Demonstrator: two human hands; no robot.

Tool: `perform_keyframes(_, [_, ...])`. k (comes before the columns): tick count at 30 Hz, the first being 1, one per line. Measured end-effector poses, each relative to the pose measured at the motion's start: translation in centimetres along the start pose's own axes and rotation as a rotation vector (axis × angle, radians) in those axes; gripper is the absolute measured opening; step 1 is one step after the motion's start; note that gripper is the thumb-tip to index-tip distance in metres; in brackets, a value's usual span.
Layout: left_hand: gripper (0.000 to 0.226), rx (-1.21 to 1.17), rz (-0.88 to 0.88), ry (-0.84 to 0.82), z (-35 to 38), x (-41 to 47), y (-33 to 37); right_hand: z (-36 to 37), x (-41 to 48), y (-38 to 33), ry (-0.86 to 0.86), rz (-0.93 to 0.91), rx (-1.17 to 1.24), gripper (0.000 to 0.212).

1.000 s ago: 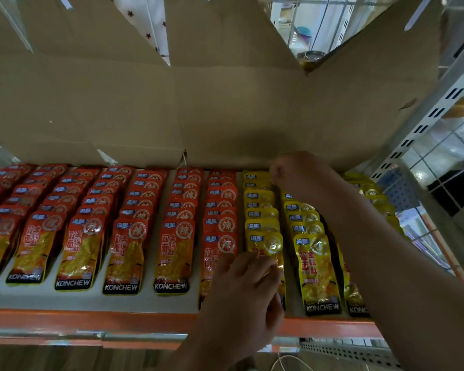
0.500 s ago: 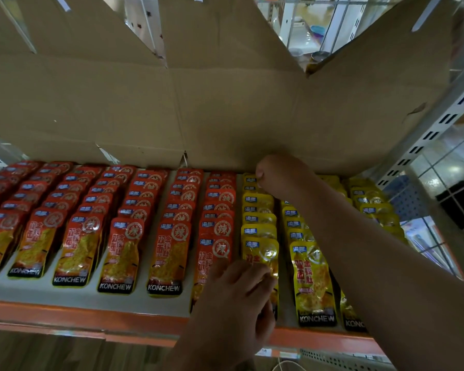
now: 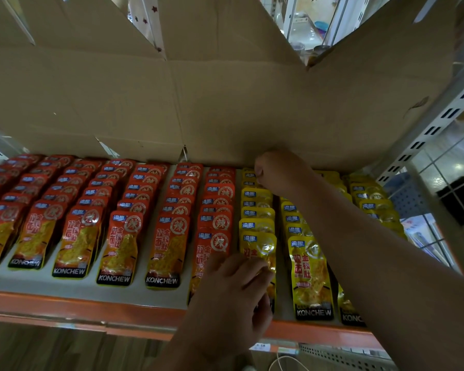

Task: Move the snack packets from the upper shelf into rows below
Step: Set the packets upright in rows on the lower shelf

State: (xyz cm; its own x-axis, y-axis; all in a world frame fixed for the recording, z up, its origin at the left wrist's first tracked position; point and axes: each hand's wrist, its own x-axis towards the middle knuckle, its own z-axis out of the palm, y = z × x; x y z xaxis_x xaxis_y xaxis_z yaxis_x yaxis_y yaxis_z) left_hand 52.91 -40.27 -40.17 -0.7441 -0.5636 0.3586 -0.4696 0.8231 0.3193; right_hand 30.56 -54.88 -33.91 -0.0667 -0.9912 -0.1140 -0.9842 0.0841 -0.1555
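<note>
Squareness counts: my left hand point(image 3: 225, 295), grip released, pins the front yellow foil packet point(image 3: 260, 246); my right hand point(image 3: 275, 170), farther back: grip I cannot tell.

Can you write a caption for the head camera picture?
Left hand at front, right hand at back of yellow snack packets.

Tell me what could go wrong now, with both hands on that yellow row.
1. The right hand is at the row's back while its forearm lies over the next yellow row; it could knock those packets askew.
2. The left hand rests on the front packet near the shelf edge; a push from behind might slide it off.
</note>
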Motion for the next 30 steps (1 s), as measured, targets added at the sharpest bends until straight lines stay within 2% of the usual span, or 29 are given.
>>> perform_keyframes(9, [0.034,0.015,0.002,0.035,0.2,-0.1,0.0,0.3,-0.3,0.0,0.041,0.005,0.019,0.008])
perform_keyframes(15, [0.035,0.025,0.018,0.050,0.2,-0.1,0.0,0.3,-1.1,0.3,0.130,0.041,0.073,0.009])
perform_keyframes(25, [0.039,0.037,0.033,0.081,-0.2,0.0,-0.1,-0.6,-5.8,0.9,0.201,0.137,0.181,0.011])
perform_keyframes(30, [0.037,0.012,0.110,0.130,-0.9,0.0,1.4,-1.5,-8.9,1.4,0.229,0.190,0.147,0.025])
